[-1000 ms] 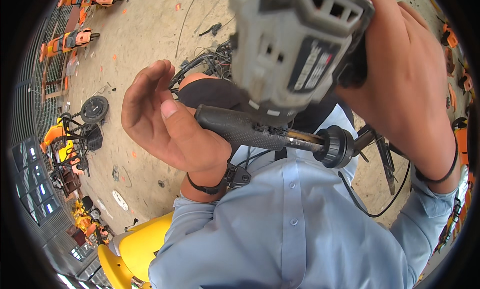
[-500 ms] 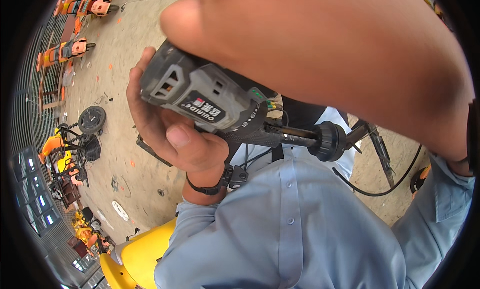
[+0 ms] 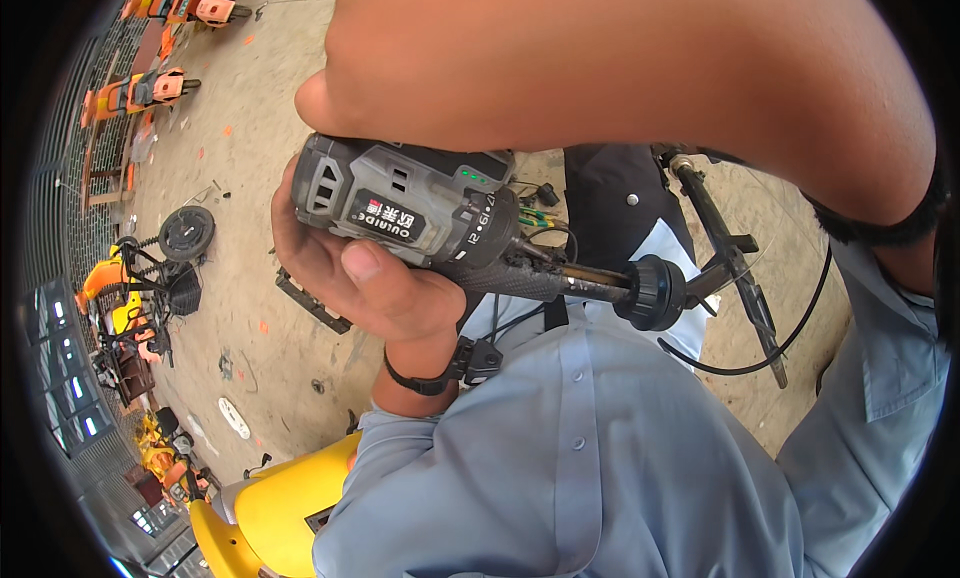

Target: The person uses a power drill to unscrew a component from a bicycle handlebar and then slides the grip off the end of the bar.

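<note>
A grey and black cordless drill (image 3: pixel 385 200) lies across the middle, its nose to the right. My left hand (image 3: pixel 375 288) cups its body from below, fingers bent round the rear and thumb along the near side. Across the top reaches my right hand (image 3: pixel 390 78), closed at the hidden handle side, its thumb by the drill's rear; its other fingers are out of sight. Ahead of the drill's nose a dark-coated shaft (image 3: pixel 595 283) runs to a black ribbed ring (image 3: pixel 655 293). Exactly where the drill's tip meets the shaft is hard to see.
A metal frame bar (image 3: pixel 735 268) and a looping black cable (image 3: pixel 790 348) are at the right. Coloured wires (image 3: pixel 540 218) show behind the drill. A yellow body panel (image 3: pixel 285 498) stands lower left. Farther off are a black wheel (image 3: pixel 187 233) and several orange scooters (image 3: pixel 140 93).
The drill's rear has dropped slightly, and the drill lies flatter. My right forearm has risen, uncovering more of the metal frame and the green lights on the drill. Both hands stay at the drill.
</note>
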A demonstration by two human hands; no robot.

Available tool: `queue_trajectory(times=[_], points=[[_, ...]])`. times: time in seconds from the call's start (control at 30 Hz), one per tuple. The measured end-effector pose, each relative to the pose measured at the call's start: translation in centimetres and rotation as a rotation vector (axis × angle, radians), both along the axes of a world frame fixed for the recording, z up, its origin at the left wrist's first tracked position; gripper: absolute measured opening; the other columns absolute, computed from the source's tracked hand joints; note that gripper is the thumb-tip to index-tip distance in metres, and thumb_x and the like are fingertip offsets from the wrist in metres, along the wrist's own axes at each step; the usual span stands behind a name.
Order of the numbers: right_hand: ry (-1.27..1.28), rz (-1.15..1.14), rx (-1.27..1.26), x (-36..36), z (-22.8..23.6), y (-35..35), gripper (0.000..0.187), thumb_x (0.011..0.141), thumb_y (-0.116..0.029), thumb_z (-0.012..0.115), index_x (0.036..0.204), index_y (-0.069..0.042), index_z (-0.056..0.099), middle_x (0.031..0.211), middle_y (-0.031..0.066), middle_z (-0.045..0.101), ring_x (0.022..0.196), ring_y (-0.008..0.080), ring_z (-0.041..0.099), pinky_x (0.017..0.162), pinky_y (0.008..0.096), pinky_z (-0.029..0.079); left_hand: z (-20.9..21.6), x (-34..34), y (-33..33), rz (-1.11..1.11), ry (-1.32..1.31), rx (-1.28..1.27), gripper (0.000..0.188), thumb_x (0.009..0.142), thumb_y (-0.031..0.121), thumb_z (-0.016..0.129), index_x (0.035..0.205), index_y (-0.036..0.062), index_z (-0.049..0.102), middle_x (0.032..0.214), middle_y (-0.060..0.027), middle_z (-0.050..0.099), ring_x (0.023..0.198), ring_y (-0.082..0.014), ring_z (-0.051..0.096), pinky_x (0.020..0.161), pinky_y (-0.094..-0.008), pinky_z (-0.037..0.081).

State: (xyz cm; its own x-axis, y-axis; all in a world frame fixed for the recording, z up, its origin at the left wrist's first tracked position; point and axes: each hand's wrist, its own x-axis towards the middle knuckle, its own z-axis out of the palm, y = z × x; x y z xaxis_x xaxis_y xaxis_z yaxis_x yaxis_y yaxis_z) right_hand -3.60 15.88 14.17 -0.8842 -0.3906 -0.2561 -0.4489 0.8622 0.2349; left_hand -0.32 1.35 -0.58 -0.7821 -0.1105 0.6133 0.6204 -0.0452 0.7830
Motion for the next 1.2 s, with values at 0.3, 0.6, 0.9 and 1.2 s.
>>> queue_trajectory(times=[0.3,0.6,0.9,1.2], points=[[0.086,0.001,-0.031,1.2,0.5,-0.1,0.072,0.066,-0.017,0.085,0.127,0.003,0.051,0.105,0.0169,0.068,0.100,0.0295,0.067,0.088,0.0382,0.052,-1.4,-0.7,0.3,0.168,0.132,0.190,0.071,0.093,0.045,0.050,0.137,-0.0093,0.036,0.132,-0.0295,0.048,0.118,-0.0357,0.055,0.099,-0.0503,0.048],[0.574,-0.219,-0.526,8.4,-1.7,3.8,0.075,0.065,-0.015,0.086,0.130,0.003,0.052,0.110,0.0155,0.069,0.104,0.0264,0.067,0.091,0.0359,0.053,-0.6,-1.5,0.2,-0.023,0.245,0.026,0.058,0.102,0.037,0.042,0.143,-0.0029,0.038,0.136,-0.0248,0.053,0.128,-0.0350,0.053,0.111,-0.0490,0.041],[0.410,-0.626,-1.130,10.9,-7.7,8.8,0.067,0.065,-0.011,0.085,0.124,0.002,0.056,0.109,0.0086,0.069,0.095,0.0144,0.065,0.088,0.0300,0.052,-0.5,-1.3,-2.6,-0.418,0.328,-0.368,0.034,0.097,0.033,0.058,0.093,0.0001,0.065,0.088,-0.0114,0.068,0.074,-0.0240,0.064,0.074,-0.0373,0.050],[0.372,-0.888,-1.210,11.5,-12.3,10.2,0.060,0.067,-0.026,0.086,0.111,0.006,0.061,0.096,0.0160,0.071,0.088,0.0210,0.068,0.079,0.0341,0.054,4.1,-0.6,-2.8,-0.420,0.810,-1.465,0.014,0.070,0.014,0.064,0.080,0.0096,0.056,0.069,-0.0024,0.048,0.063,-0.0194,0.053,0.062,-0.0362,0.048]])
